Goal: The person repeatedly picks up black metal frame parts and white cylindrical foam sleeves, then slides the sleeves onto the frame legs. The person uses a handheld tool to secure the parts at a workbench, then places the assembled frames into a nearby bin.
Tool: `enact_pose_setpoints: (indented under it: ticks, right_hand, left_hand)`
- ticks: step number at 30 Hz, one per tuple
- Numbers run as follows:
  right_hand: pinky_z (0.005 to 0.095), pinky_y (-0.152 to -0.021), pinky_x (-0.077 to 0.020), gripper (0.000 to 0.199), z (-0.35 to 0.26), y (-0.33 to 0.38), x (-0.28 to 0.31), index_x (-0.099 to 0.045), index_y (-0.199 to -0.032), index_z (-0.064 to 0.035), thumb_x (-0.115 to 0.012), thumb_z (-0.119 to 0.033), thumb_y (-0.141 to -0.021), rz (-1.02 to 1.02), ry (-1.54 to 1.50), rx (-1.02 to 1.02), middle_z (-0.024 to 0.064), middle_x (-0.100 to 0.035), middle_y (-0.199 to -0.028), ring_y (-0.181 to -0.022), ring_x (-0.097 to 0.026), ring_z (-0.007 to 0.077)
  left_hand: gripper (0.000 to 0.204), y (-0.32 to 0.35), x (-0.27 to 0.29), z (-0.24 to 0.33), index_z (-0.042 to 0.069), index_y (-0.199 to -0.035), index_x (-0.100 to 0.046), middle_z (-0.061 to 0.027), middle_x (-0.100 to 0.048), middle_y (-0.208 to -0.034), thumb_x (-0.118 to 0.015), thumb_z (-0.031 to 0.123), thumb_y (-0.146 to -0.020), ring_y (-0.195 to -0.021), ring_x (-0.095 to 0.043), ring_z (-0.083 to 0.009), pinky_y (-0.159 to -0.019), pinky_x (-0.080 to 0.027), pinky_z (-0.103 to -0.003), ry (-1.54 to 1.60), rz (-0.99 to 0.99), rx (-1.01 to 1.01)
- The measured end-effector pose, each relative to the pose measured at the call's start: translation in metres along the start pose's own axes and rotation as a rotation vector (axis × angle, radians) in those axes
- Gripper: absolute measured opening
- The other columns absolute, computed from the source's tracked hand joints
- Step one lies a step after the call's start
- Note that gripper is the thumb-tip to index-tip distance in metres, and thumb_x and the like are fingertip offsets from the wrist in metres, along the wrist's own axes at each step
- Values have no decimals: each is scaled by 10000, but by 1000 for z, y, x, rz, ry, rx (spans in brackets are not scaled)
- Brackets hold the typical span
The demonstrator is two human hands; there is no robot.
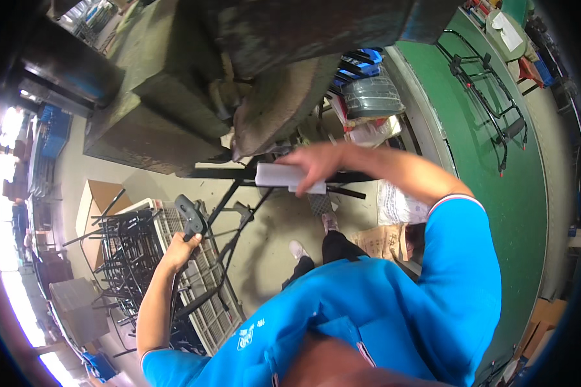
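Observation:
My left hand (183, 251) is closed around a black tubular metal frame (219, 284), just below its dark grey plastic fitting (190, 216). The frame's thin bars slant up toward the machine in front of me. My right hand (316, 164), slightly blurred, reaches across with its fingers bent over a smooth whitish block (279, 175). That block lies along a dark horizontal bar (352, 177) beneath the machine. A second plastic joint (243, 211) sits on the frame between my hands. What lies under my right palm is hidden.
A large worn machine (168, 97) looms ahead, with a curved grey-brown part (281, 103). At left, a wire cage cart (203, 284) stands beside stacked black frames (126, 251). Sacks (397, 203) lie at right. Another black frame (490, 97) rests on the green floor (497, 193).

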State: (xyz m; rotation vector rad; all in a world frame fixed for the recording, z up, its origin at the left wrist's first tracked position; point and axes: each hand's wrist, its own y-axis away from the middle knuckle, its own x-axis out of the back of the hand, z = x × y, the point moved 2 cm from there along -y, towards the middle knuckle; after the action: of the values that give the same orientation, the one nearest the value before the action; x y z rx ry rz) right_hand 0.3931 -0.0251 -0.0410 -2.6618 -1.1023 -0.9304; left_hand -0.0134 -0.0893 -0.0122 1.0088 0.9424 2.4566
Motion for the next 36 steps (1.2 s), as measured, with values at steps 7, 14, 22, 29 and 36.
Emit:
enact_pose_setpoints:
  ticks: [7, 14, 22, 29, 36]
  right_hand:
    - [411, -788, -508, 239, 284, -13, 194, -666, -951, -46, -536, -83, -754, 700, 646, -565, 195, -631, -1009, -907, -625, 338]
    - [442, -851, -485, 243, 301, -75, 174, -671, -911, -24, -468, -119, -818, 606, 698, -665, 225, -612, -1052, -990, -599, 354]
    - [327, -722, -476, 202, 95, 17, 103, -586, -982, -29, -587, -32, -780, 776, 442, 279, 116, -621, -907, -833, -586, 239]
    - [309, -635, -461, 232, -36, -76, 6, -615, -862, -6, -685, -221, -811, 435, 290, 434, 85, -617, -773, -692, -572, 167]
    - [289, -569, -463, 251, -57, -73, -9, -620, -879, 3, -721, -203, -778, 584, 148, 264, 59, -605, -689, -607, -548, 114]
  left_hand:
    - [116, -7, -6, -12, 32, -821, -611, 28, -577, -691, -595, 142, -854, -553, -452, -80, -537, -379, -249, 64, 10, 4]
    - [210, 16, -9, -21, 50, -728, -581, 25, -503, -596, -607, 215, -854, -509, -417, -91, -496, -342, -265, 65, 78, 67]
    - [286, -5, -12, -10, 26, -746, -608, -5, -497, -538, -611, 288, -861, -472, -452, -100, -456, -351, -277, 59, -1, -71]
    - [304, -4, -9, 3, 49, -688, -536, 9, -467, -520, -592, 272, -886, -445, -425, -88, -437, -342, -257, 72, -4, -90]
    - [317, -10, -3, 2, 25, -728, -563, 7, -462, -508, -572, 293, -897, -423, -412, -79, -409, -321, -260, 57, -44, -118]
